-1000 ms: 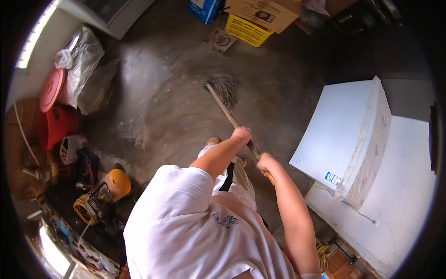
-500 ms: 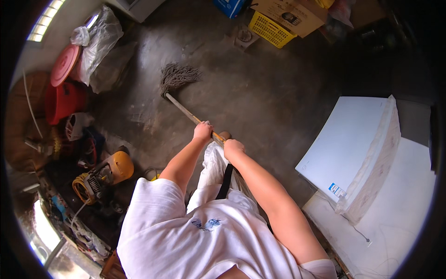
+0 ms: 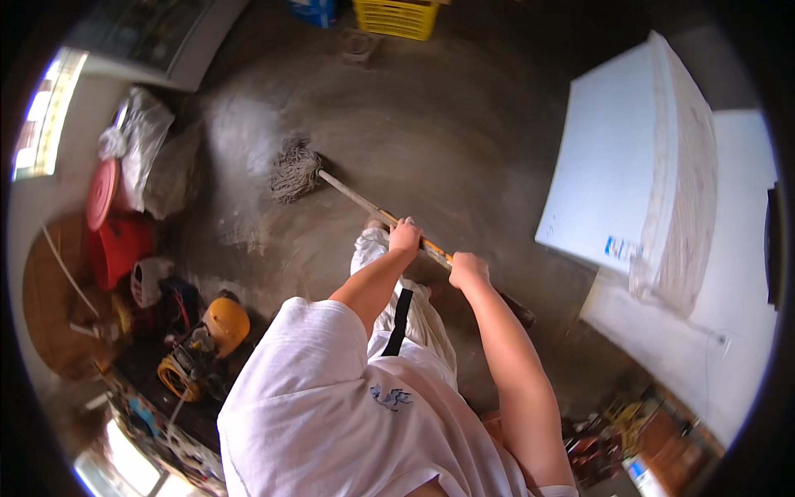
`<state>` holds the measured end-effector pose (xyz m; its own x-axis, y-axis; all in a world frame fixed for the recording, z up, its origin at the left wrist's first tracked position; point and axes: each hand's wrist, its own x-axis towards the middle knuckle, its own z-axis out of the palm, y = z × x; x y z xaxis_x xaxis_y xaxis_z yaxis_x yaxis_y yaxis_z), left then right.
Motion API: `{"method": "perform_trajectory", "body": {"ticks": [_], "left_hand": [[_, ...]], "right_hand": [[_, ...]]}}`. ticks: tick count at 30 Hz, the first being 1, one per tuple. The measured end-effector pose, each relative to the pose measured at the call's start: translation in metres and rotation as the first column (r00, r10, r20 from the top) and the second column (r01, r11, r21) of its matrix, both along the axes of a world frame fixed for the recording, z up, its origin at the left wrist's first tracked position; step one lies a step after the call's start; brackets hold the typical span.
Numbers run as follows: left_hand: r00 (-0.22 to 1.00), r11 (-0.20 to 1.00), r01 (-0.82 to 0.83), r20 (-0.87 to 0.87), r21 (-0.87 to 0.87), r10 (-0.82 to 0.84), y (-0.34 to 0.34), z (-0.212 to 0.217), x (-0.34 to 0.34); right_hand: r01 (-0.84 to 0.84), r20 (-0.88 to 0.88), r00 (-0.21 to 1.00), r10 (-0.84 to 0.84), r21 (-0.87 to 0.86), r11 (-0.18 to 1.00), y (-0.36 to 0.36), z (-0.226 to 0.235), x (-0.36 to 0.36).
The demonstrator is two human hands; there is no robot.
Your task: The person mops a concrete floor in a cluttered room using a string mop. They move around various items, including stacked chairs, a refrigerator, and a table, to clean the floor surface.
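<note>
From the head view, a mop handle [image 3: 377,213] is being gripped by both hands: the left hand [image 3: 405,236] is being kept clamped nearer the mop head [image 3: 293,171], the right hand [image 3: 468,268] clamped further back. The handle's long axis is running from the grip up and to the left, where the stringy mop head is being pressed on the concrete floor [image 3: 447,141], near a red bucket [image 3: 124,247].
</note>
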<state>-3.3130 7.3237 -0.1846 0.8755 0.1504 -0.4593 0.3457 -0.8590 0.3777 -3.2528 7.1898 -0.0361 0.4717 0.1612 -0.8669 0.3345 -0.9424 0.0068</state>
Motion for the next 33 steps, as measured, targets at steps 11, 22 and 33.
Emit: {"method": "perform_trajectory", "body": {"ticks": [11,22,33], "left_hand": [[0.839,0.843,0.536,-0.088,-0.038,-0.537,-0.291,0.022,-0.005],[0.472,0.468,0.881,0.046,-0.073,-0.881,-0.393,0.041,-0.059],[0.697,0.660,0.717,0.195,-0.226,-0.690,-0.346,0.049,-0.072]], "right_hand": [[0.485,0.093,0.866,-0.491,0.086,0.870,-0.305,-0.005,-0.112],[0.760,0.005,0.650,-0.760,-0.020,0.650,-0.370,0.045,-0.200],[0.536,0.275,0.817,-0.508,-0.035,0.843,-0.327,0.067,-0.192]]}}
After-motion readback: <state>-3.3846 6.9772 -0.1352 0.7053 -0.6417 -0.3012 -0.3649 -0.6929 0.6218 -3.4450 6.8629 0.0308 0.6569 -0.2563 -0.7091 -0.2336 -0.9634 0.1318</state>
